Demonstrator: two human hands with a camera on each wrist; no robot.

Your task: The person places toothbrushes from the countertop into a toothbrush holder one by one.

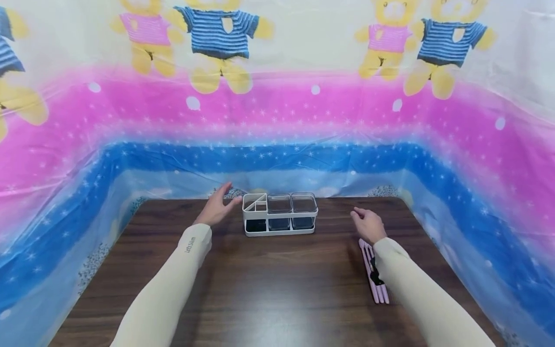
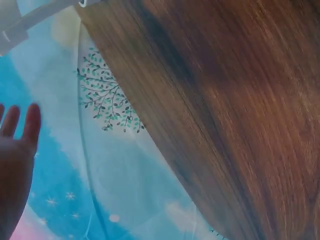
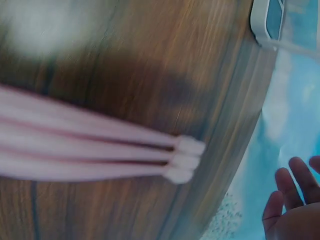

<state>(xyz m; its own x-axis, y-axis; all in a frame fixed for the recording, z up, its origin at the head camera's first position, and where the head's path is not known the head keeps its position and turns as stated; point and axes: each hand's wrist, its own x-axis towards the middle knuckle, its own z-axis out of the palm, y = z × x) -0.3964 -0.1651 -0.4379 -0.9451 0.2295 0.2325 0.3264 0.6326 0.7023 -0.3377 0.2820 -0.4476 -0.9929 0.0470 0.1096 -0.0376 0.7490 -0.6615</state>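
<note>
A white organizer (image 1: 279, 233) with clear square bins stands near the table's back edge. Its left section has slanted dividers. Just left of it, my left hand (image 1: 217, 207) is raised with fingers spread and holds nothing; a small gap seems to separate the thumb from the rack. Over the right side of the table hovers my right hand (image 1: 368, 225), its fingers loosely bent and nothing between them. Below its wrist lie several slim pink rods (image 1: 368, 265) side by side, with a black piece across them. The right wrist view shows the pale ends of these rods (image 3: 187, 160).
The dark wooden table (image 1: 277, 289) runs back to a hanging printed curtain (image 1: 277, 159) with bears, which surrounds it on the back and both sides. In the left wrist view, the table edge meets the curtain (image 2: 120, 155).
</note>
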